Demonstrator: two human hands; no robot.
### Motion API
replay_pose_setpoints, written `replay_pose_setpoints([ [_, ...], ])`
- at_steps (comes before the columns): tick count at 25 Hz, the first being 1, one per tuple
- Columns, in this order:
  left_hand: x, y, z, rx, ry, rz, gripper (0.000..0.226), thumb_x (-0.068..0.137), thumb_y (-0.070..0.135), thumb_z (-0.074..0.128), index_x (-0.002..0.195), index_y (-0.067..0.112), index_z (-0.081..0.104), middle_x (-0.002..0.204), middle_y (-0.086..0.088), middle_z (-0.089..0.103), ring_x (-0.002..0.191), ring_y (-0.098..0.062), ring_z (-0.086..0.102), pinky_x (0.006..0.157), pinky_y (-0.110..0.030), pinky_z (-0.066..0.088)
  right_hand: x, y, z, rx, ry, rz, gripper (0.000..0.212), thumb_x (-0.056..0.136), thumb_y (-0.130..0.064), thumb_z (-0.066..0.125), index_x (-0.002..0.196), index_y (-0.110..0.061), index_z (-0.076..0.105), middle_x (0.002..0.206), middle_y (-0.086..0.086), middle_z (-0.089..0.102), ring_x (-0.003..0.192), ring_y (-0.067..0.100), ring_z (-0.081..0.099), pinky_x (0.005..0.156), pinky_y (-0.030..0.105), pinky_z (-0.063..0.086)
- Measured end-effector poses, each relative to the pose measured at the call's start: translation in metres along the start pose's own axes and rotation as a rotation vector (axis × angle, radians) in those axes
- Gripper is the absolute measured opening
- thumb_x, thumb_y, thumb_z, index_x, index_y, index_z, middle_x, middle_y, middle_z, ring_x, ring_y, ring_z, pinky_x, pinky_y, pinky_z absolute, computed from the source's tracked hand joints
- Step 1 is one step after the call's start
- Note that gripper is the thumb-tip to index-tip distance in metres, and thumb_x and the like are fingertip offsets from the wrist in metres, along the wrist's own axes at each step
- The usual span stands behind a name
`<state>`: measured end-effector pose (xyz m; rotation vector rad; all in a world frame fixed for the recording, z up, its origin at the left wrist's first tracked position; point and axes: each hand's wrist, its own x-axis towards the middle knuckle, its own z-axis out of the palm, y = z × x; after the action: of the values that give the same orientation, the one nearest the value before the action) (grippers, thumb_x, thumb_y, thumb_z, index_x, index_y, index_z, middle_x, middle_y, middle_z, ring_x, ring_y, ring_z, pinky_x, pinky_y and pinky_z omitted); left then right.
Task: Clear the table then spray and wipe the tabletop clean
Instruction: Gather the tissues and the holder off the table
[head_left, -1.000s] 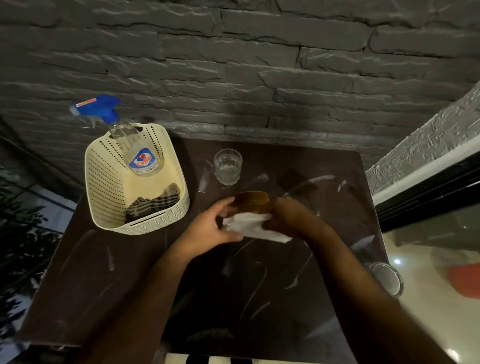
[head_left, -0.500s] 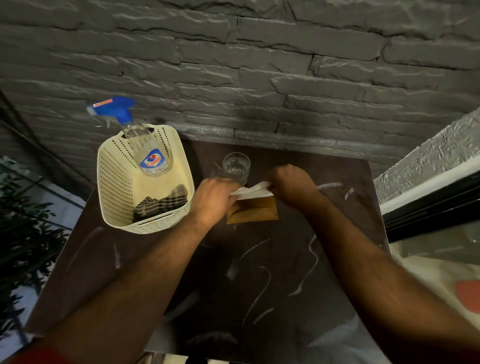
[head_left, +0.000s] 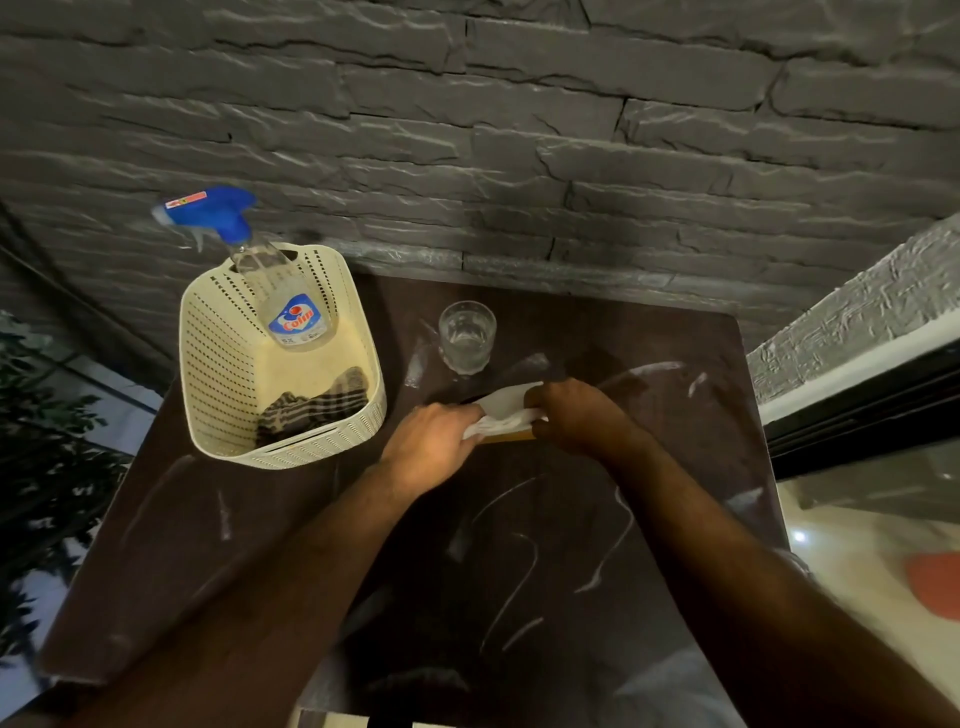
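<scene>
A dark marbled tabletop (head_left: 519, 545) with white streaks fills the middle. My left hand (head_left: 431, 447) and my right hand (head_left: 576, 415) both pinch a white napkin (head_left: 506, 410) just above a brown wooden holder (head_left: 511, 439), which is mostly hidden under them. A clear drinking glass (head_left: 466, 336) stands just behind my hands. A cream perforated basket (head_left: 208, 364) at the left holds a spray bottle (head_left: 280, 291) with a blue trigger and a dark checked cloth (head_left: 317, 402).
A grey stone wall (head_left: 519, 156) runs close behind the table. A dark window frame (head_left: 857, 405) and a pale floor lie to the right. Plant leaves (head_left: 47, 441) show at the left edge.
Both hands moved away from me toward the glass, then came back slightly. They still hold the white napkin, now folded narrower over the brown holder.
</scene>
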<state>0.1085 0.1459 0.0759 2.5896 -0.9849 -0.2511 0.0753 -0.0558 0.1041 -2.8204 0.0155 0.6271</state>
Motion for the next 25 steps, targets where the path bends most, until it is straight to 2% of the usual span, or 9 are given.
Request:
replay_pose_setpoints([
  [4,0.007,0.0,-0.003,0.011,-0.057,0.007,0.023,0.093,0.03,0.055,0.115,0.022,0.056,0.107,0.0,0.069,0.097,-0.021,0.065,0.079,-0.032,0.043,0.0,-0.002,0.0,0.017,0.013,-0.009,0.041,0.085,-0.032,0.061,0.124,-0.021,0.058,0.126,0.006,0.061,0.113,0.023,0.057,0.095,0.037,0.048],
  [6,0.011,0.0,-0.006,0.028,-0.09,0.011,0.019,0.095,0.03,0.052,0.111,0.02,0.053,0.101,-0.002,0.069,0.093,-0.022,0.065,0.076,-0.031,0.039,0.002,-0.004,-0.001,0.018,-0.005,-0.009,0.042,0.086,-0.032,0.06,0.126,-0.02,0.055,0.127,0.007,0.059,0.114,0.023,0.057,0.096,0.038,0.046],
  [10,0.02,-0.005,-0.006,0.074,-0.131,-0.01,0.017,0.097,0.028,0.049,0.11,0.018,0.049,0.099,-0.006,0.069,0.091,-0.026,0.066,0.074,-0.034,0.042,0.012,-0.002,0.003,0.002,0.003,0.005,0.037,0.091,-0.03,0.05,0.126,-0.018,0.053,0.122,0.011,0.063,0.108,0.029,0.06,0.09,0.039,0.045],
  [15,0.036,-0.006,-0.005,0.144,-0.086,-0.086,0.024,0.093,0.021,0.053,0.116,0.02,0.05,0.102,-0.005,0.069,0.095,-0.026,0.066,0.075,-0.038,0.048,0.025,0.002,0.013,0.036,0.223,0.063,0.033,0.089,-0.028,0.049,0.121,-0.022,0.056,0.113,0.007,0.066,0.096,0.027,0.066,0.077,0.036,0.049],
  [17,0.039,-0.005,0.0,0.159,-0.099,-0.094,0.02,0.091,0.022,0.055,0.112,0.022,0.054,0.103,-0.003,0.068,0.096,-0.024,0.065,0.073,-0.036,0.046,0.028,0.002,0.017,-0.005,0.196,0.078,0.033,0.089,-0.027,0.051,0.122,-0.021,0.056,0.113,0.009,0.066,0.097,0.03,0.066,0.078,0.036,0.049],
  [20,0.034,-0.007,0.005,0.12,-0.068,-0.114,0.02,0.093,0.035,0.055,0.109,0.025,0.058,0.104,0.001,0.066,0.098,-0.02,0.064,0.072,-0.032,0.04,0.027,0.008,0.023,-0.045,0.079,0.064,0.028,0.09,-0.028,0.05,0.115,-0.019,0.06,0.113,0.01,0.067,0.101,0.031,0.065,0.083,0.04,0.05],
  [23,0.028,-0.01,0.004,0.107,0.048,-0.092,0.022,0.093,0.04,0.054,0.11,0.028,0.06,0.103,0.003,0.066,0.095,-0.018,0.063,0.071,-0.03,0.037,0.023,0.015,0.02,0.032,0.119,0.033,0.032,0.089,-0.033,0.055,0.119,-0.025,0.06,0.113,0.009,0.069,0.103,0.031,0.065,0.085,0.04,0.051],
  [25,0.025,-0.013,0.004,0.099,0.069,-0.096,0.022,0.093,0.039,0.054,0.111,0.03,0.062,0.103,0.005,0.066,0.094,-0.018,0.063,0.072,-0.03,0.038,0.021,0.019,0.015,0.118,0.13,0.009,0.029,0.09,-0.039,0.056,0.116,-0.027,0.063,0.108,0.008,0.071,0.099,0.029,0.066,0.083,0.04,0.053],
])
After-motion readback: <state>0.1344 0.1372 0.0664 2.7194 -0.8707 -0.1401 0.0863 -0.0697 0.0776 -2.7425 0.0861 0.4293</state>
